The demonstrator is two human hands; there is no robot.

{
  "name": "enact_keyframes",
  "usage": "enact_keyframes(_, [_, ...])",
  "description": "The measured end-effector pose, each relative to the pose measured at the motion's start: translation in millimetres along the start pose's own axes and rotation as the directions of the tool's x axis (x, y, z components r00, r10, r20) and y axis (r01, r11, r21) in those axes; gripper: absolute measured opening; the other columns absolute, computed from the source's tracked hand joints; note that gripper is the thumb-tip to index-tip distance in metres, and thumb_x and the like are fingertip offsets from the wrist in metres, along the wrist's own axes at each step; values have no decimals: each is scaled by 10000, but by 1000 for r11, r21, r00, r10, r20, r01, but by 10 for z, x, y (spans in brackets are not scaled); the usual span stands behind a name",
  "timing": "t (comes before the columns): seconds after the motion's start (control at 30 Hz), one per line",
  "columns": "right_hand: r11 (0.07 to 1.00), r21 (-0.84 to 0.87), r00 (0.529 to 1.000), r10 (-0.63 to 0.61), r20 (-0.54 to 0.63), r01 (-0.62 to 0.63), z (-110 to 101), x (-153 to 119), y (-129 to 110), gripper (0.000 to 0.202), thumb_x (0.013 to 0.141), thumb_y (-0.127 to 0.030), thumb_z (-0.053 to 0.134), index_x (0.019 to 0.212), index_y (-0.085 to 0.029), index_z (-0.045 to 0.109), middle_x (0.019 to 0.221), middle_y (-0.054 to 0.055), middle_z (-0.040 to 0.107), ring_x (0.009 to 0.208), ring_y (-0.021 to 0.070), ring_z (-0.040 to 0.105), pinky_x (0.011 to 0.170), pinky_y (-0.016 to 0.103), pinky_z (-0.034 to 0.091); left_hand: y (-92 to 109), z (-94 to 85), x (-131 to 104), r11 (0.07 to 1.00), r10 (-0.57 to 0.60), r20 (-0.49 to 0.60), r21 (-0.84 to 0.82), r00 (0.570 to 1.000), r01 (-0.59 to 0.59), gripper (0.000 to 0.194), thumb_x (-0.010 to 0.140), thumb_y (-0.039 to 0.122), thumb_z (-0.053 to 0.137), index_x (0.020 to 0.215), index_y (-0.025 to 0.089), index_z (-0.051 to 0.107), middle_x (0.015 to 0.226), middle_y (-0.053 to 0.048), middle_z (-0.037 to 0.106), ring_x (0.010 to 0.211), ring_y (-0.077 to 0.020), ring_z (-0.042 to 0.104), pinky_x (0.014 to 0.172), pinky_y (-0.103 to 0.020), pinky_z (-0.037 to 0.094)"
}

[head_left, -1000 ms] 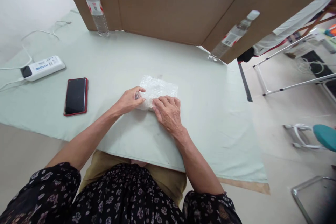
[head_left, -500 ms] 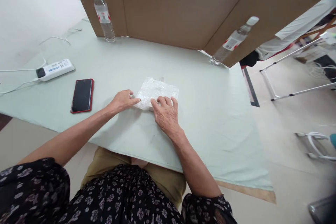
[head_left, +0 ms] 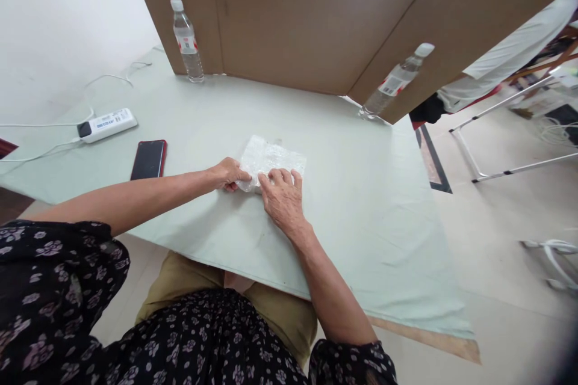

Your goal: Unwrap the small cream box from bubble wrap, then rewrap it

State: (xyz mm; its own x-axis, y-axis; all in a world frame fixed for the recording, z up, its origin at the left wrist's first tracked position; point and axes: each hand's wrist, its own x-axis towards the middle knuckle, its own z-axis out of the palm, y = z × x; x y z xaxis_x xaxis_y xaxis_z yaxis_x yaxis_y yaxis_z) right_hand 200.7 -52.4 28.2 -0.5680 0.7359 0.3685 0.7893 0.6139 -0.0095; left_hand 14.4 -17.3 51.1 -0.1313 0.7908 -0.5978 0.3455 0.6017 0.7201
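Head view:
- A small, flat, rectangular packet of clear bubble wrap point(head_left: 271, 159) lies on the pale green cloth-covered bench point(head_left: 343, 192), about midway between its left and right edges and nearer the front edge than the back.
- The left hand point(head_left: 229, 173) sits at the packet's near-left corner, its fingers curled in and its grip pinching that corner of the wrap.
- The right hand point(head_left: 282, 201) lies palm down against the packet's front edge, fingers spread flat with the fingertips point(head_left: 276, 175) resting on the wrap; its grip holds nothing.
- The two hands are close together, with only the packet's near-left corner between them.
- A black smartphone in a red case point(head_left: 149, 159) lies face up to the left of the left hand, well apart from the packet.
- A white power strip point(head_left: 108, 125) with white cables point(head_left: 108, 78) lies beyond the phone, near the bench's left edge.
- A clear plastic water bottle with a white cap and red label point(head_left: 187, 42) stands upright at the back left, against a brown wooden panel point(head_left: 307, 12).
- A second clear plastic bottle point(head_left: 395, 81) stands at the back right corner, beside the same panel.
- The person wears a dark floral-print garment point(head_left: 203, 337) with short sleeves.
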Motion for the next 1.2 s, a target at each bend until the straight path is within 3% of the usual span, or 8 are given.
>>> enact_keyframes(0.1, [1000,0,1000,-5,-12,5,13,-6,-1,239,1002,-215,457,1184,-235,610,1122,91,665,1116,280,524,1094,494,241,20,-2,1,997,52,-3,50,999,-52,218,554,126,784,527,175,573,439,14,544,370,-121,478,350,-215,332])
enact_keyframes(0.33, [999,37,1000,4,-26,-3,8,-8,11,278,1014,-225,448,1265,-226,567,1142,96,675,1159,270,536,1113,481,235,60,99,-66,992,83,-32,-88,996,-86,151,587,162,724,641,188,585,548,-3,608,505,-162,585,422,-243,436])
enact_keyframes(0.5, [998,67,1000,6,-25,-4,6,-10,30,181,1011,-225,462,1106,-239,616,1126,83,689,1196,265,538,1130,483,223,132,181,-83,985,83,-50,-148,995,-89,174,608,131,678,607,192,515,516,15,556,485,-141,540,424,-248,414])
enact_keyframes(0.7, [996,93,999,1,-47,3,14,-26,47,175,1003,-211,472,1086,-238,624,1104,76,708,1239,265,539,1144,493,216,180,213,-123,976,125,-9,-179,992,-125,149,621,87,616,577,182,511,491,35,526,451,-103,514,436,-231,443])
enact_keyframes(0.9, [991,133,1000,16,-10,-14,23,-36,58,154,981,-196,495,1076,-225,613,1134,85,708,1288,274,532,1158,500,225,164,256,-178,960,251,-72,-112,965,-258,140,618,80,616,580,182,528,496,40,538,450,-101,518,447,-232,452])
enact_keyframes(1.0, [990,140,1000,17,-17,-15,25,-42,59,163,963,-165,500,1064,-216,618,1124,89,721,1294,275,536,1162,494,225,189,254,-202,961,270,-14,-61,963,-270,100,635,101,619,619,180,561,520,15,596,468,-127,562,486,-261,483])
enact_keyframes(1.13, [982,187,1000,32,0,-31,-12,-46,64,230,917,-127,523,1108,-195,631,1137,89,733,1321,288,533,1172,502,219,219,181,-222,968,250,149,-65,957,-242,50,655,128,623,695,154,640,593,5,619,572,-142,619,611,-289,550])
enact_keyframes(1.2, [970,238,999,39,32,-46,-39,-46,80,251,899,-137,545,1124,-192,642,1158,84,737,1342,298,526,1175,506,224,178,165,-211,948,306,201,20,930,-317,117,670,140,612,770,152,670,642,4,632,609,-150,628,640,-293,551])
